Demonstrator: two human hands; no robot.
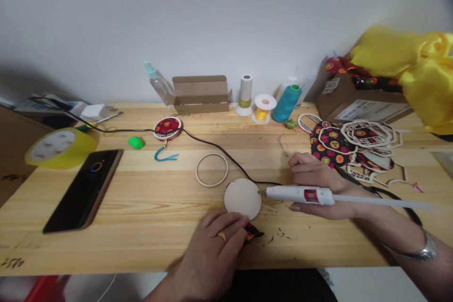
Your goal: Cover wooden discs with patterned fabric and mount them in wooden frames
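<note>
My left hand (pixel 208 250), wearing a gold ring, holds the near edge of a pale round wooden disc (pixel 242 198) flat on the table. A scrap of dark printed fabric (pixel 254 233) pokes out from under the hand and disc. My right hand (pixel 313 172) grips a white hot glue gun (pixel 299 194) sideways, with a silver bangle on the wrist. The gun's metal nozzle points left, just off the disc's right edge. A thin glue stick extends from the gun's back end. A thin wooden ring (pixel 211 170) lies apart, left of the disc.
A smartphone (pixel 83 191) and yellow tape roll (pixel 61 148) lie left. A black cable (pixel 215 144) crosses the wooden table (pixel 141 212). Thread spools (pixel 286 103) and a cardboard box (pixel 201 94) stand behind. Laser-cut wood and patterned fabric pieces (pixel 354 144) pile right, below yellow cloth (pixel 410 66).
</note>
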